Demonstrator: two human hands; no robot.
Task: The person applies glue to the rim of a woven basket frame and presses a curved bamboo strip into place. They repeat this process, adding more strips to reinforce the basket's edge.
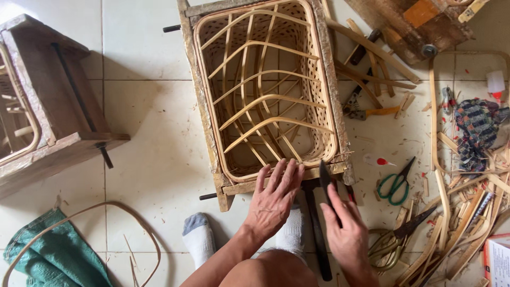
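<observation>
A woven rattan basket [265, 90] with bent cane ribs across its opening sits inside a rough wooden frame [199, 101] on the tiled floor. My left hand [273, 199] lies flat, fingers spread, on the near edge of the frame and the basket's rim. My right hand [348, 234] grips a dark knife [325, 178] whose blade points up toward the basket's near right corner. My feet in white socks [199, 239] rest just below the frame.
A second wooden frame [53, 111] stands at left. A green cloth [58, 258] and a cane hoop [135, 223] lie at bottom left. Right of the basket lie green-handled scissors [396, 183], pliers [364, 109], shears [409, 226], cane strips [462, 212] and a checked cloth [478, 130].
</observation>
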